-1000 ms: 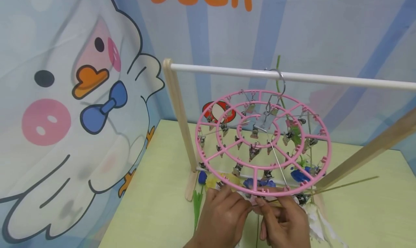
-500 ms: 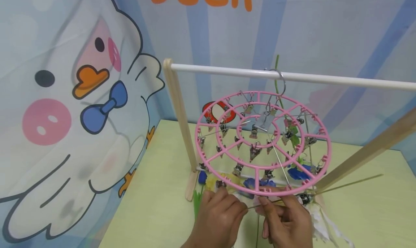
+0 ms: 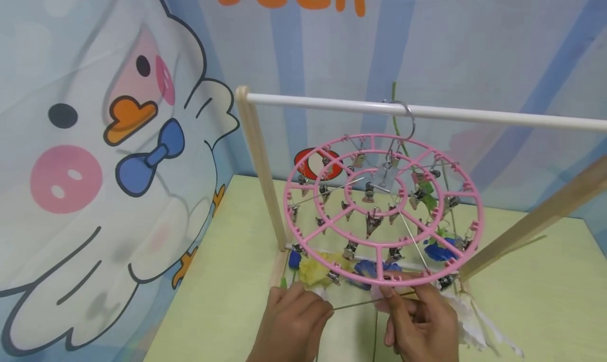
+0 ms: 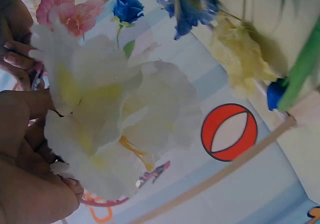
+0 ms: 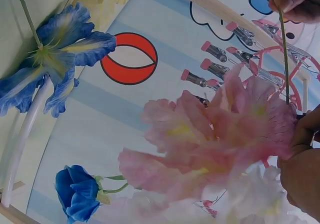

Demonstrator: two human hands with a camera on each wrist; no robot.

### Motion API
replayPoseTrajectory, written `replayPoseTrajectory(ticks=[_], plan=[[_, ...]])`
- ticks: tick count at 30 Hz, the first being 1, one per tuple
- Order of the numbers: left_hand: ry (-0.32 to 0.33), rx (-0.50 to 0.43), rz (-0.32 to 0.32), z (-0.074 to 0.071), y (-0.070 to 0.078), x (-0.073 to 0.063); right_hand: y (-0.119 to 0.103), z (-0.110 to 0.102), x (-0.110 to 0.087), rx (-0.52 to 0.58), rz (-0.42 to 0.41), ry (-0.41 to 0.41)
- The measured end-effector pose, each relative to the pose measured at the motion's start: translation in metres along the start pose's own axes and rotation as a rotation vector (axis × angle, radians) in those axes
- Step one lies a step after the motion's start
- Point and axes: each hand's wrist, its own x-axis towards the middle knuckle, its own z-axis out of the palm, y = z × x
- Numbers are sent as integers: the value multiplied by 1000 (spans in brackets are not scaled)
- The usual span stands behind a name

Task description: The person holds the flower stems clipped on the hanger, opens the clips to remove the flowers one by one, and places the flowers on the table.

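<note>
Left hand (image 3: 295,320): a thin stem is pinched between its fingertips, left of the hanger's near rim. Right hand (image 3: 424,320): fingers bent beneath that rim, apparently clenched on a clip, with the stem passing just behind the thumb.

Rack (image 3: 313,103): stood on the counter (image 3: 208,304); its rail is best left untouched.

Pink hanger (image 3: 379,244): hung by one hook from the rail. Judged light and liable to swing; best steadied at the near rim.

White bloom (image 4: 120,109): close against the left hand; whether it belongs to the pinched stem cannot be told. Pink bloom (image 5: 215,139): just beside the right hand. Both judged feather-light and soft, with petals easily creased; best held below the head.

Stem (image 3: 355,304): stretched between the hands, nearly level, on the near side. Probably springy, stiff enough to be guided, slim enough to roll; best pinched close to the clip.

Clip (image 4: 36,77): at the right hand's fingertips. Hard, probably slick metal; best squeezed at its back end.
</note>
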Motion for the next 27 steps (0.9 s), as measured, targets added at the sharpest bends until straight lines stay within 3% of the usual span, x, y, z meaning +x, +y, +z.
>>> replayPoseTrajectory(ticks=[7, 18, 27], plan=[[-6, -20, -11, -8, -14, -15, -6, -1, 2, -24, 45, -15], [-68, -63, -75, -14, -19, -25, -3, -2, 2, -21, 37, -45], [-28, -28, -60, -14, -32, -35, -1, -5, 5, -24, -31, -10]])
